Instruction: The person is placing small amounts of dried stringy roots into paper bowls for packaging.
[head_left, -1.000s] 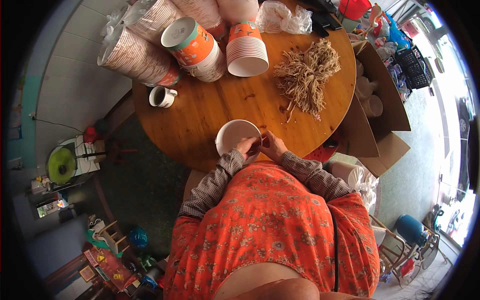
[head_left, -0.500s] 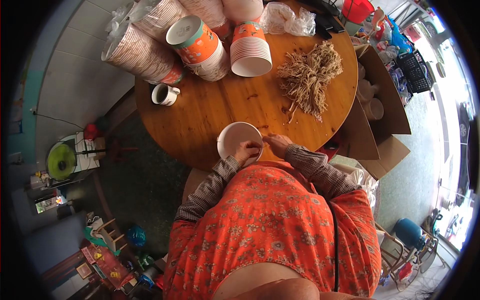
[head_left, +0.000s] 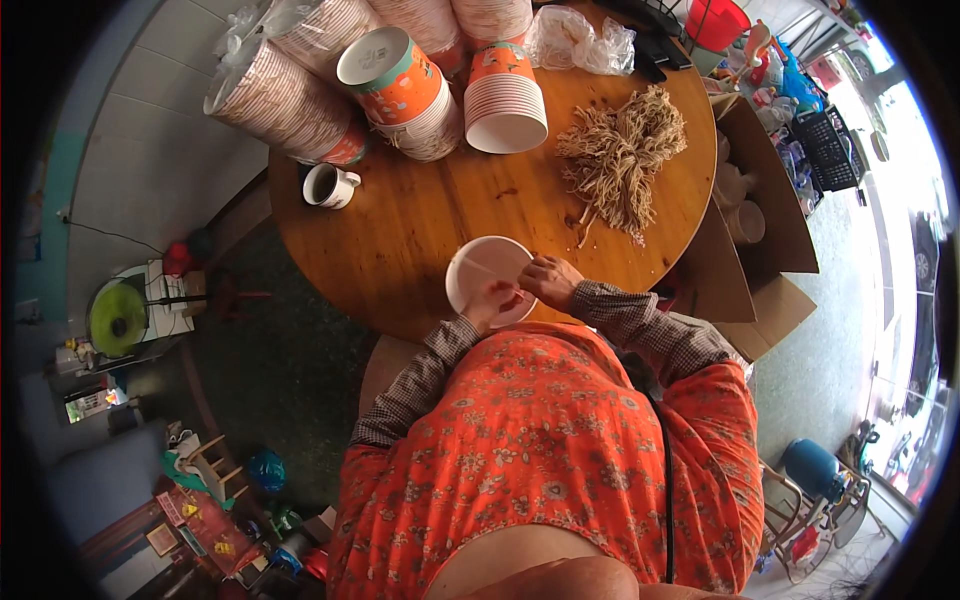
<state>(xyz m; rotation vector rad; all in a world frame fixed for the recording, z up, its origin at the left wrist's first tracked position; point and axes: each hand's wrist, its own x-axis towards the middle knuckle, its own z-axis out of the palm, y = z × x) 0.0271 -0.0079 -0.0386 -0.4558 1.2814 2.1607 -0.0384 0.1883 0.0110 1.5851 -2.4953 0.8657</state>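
Plainly, the table [head_left: 400, 250] reaches well beyond your fingers [head_left: 540, 270], and a knock against it could upset what stands there. Farthest past your fingers, the stacks [head_left: 404, 105] rise high, so a jolt might topple one. Beyond and to the right of your fingers, the twine [head_left: 625, 150] lies in a loose heap; a tug on one strand might tangle the rest. The tub [head_left: 475, 262] is right at your fingers, by the table's near edge, mouth up; uneven pressure on the rim could tip it, or bend it if the wall is thin. Your right hand [head_left: 553, 282] curls at its right rim, and your left hand [head_left: 490, 302] is over its near side; I cannot tell whether the fingers of either are clamped on anything. The mug [head_left: 328, 187], beyond and left of your fingers, might tip if bumped.

As for what is hidden, your smock [head_left: 540, 430] covers part of the table's near edge. The tub's base is out of sight, so whether it touches the wood is unclear. The mug's contents are uncertain. Your left fingers blur, and anything thin between the fingertips is too small to make out.
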